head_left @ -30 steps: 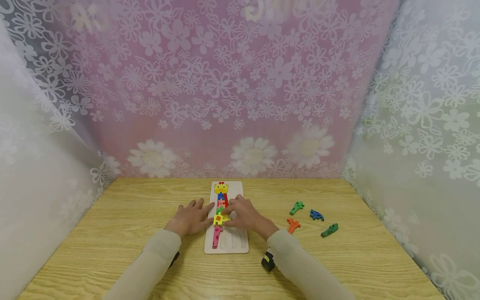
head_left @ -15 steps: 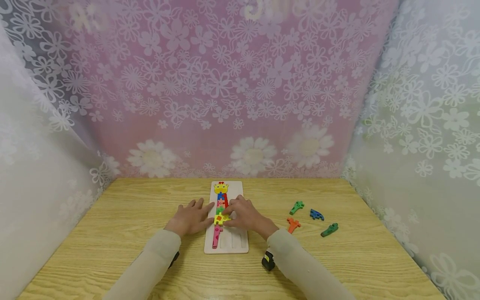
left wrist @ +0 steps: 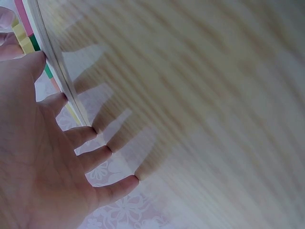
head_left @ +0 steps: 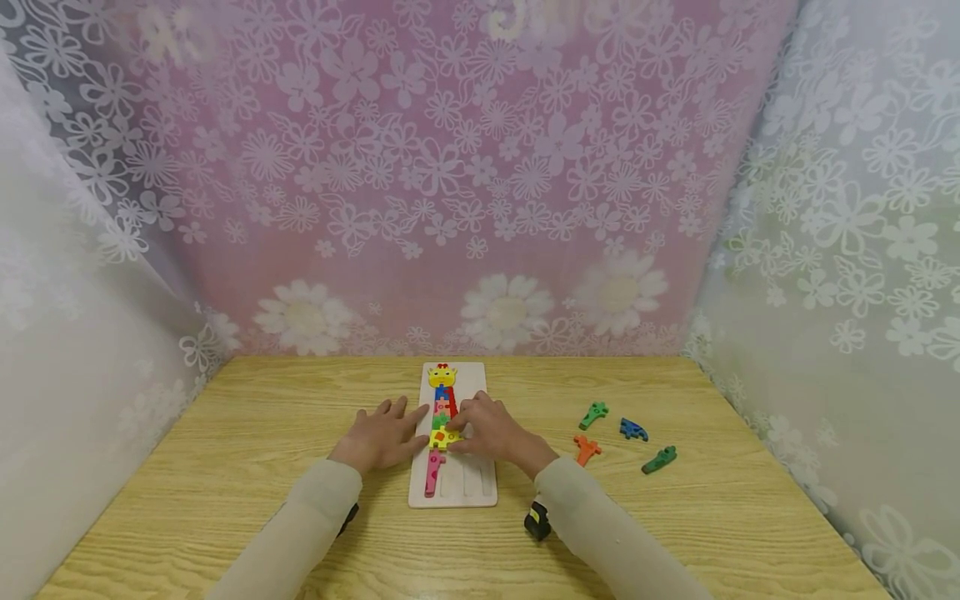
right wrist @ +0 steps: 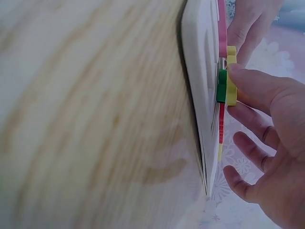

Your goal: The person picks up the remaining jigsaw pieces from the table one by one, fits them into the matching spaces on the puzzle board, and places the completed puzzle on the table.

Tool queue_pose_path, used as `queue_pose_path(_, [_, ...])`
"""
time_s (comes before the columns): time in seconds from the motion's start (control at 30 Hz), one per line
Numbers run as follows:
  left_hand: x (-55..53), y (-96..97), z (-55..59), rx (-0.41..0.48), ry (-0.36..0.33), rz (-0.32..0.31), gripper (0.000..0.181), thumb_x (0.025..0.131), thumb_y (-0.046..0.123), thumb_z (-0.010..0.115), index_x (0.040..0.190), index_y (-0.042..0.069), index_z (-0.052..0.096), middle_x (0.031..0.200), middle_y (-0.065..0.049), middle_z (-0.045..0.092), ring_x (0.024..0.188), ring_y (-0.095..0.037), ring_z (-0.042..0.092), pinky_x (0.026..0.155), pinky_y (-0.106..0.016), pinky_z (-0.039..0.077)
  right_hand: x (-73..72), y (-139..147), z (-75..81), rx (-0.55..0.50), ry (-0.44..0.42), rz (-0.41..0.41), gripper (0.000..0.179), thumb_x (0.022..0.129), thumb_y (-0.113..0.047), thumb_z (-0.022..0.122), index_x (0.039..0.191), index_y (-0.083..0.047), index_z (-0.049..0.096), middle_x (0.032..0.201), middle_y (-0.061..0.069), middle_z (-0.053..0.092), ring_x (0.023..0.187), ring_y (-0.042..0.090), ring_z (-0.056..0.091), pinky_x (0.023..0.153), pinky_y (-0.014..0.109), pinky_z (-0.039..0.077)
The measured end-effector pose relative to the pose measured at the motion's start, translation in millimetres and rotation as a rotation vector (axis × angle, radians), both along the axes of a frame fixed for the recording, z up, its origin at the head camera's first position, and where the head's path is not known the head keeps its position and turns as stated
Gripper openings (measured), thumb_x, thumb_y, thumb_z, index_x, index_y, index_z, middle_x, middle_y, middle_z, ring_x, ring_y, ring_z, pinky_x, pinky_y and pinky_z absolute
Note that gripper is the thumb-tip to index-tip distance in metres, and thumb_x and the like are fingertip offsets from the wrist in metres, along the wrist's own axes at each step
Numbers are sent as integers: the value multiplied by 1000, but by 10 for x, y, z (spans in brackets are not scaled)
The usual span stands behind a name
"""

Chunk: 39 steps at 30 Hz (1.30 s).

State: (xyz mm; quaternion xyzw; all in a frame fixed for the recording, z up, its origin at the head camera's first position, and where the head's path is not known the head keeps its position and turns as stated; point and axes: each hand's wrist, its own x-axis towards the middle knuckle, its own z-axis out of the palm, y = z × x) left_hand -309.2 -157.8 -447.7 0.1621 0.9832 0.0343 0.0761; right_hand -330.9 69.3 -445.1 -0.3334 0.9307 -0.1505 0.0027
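A pale puzzle board (head_left: 477,375) lies on the table with a giraffe's head (head_left: 442,376) and several coloured neck pieces on it. Between thumb and forefinger, my right hand (head_left: 487,427) pinches a yellow puzzle piece (head_left: 441,439). In the right wrist view the yellow piece (right wrist: 231,81) sits raised over a green piece (right wrist: 221,86). My left hand (head_left: 382,435) lies with straight, spread fingers at the board's left side, its thumb by the yellow piece. The left wrist view has its fingertips (left wrist: 133,180) on the table. Below the yellow piece is a pink leg piece (head_left: 433,475).
To the right of the board lie loose pieces: a light green one (head_left: 594,416), a blue one (head_left: 633,430), an orange one (head_left: 587,451) and a dark green one (head_left: 660,461). The wooden table (head_left: 300,383) meets flowered curtains (head_left: 450,250) at the back and sides.
The yellow piece has shifted slightly to the right in my right hand's fingers. Both hands otherwise stay nearly in place.
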Motion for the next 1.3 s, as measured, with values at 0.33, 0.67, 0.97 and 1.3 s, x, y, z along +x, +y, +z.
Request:
queue_pose_path(0.33, [-4,-4,2,3,-5,-5,66,105,59,42,163,29,33,168,-18,32,152,-47,35,116,-77,28,3,-7,21,24,-19,23,30,87,-36,83,113,-20,82,99,-4,70,92,14,45,76,28,36])
queue_pose_path(0.67, [-22,-11,-18,-1,-2,-6,66,105,60,41,163,29,33,169,-18,31,152,-46,36,115,-77,28,6,-7,22,49,-4,27,31,87,-38,83,113,-21,82,101,-5,72,93,14,47,75,28,37])
queue_pose_path(0.97, [-46,-9,-47,-1,1,4,67,104,62,42,162,30,34,168,-17,33,151,-47,37,115,-78,29,-22,-8,-9,57,62,49,30,86,-39,84,111,-24,83,99,-6,74,86,13,50,70,24,37])
queue_pose_path(1.3, [-52,-15,-46,-11,10,-7,67,105,61,41,163,29,34,168,-18,33,151,-47,38,114,-78,30,-31,-33,-19,63,59,47,31,85,-43,83,111,-26,82,94,-8,73,83,11,49,68,23,36])
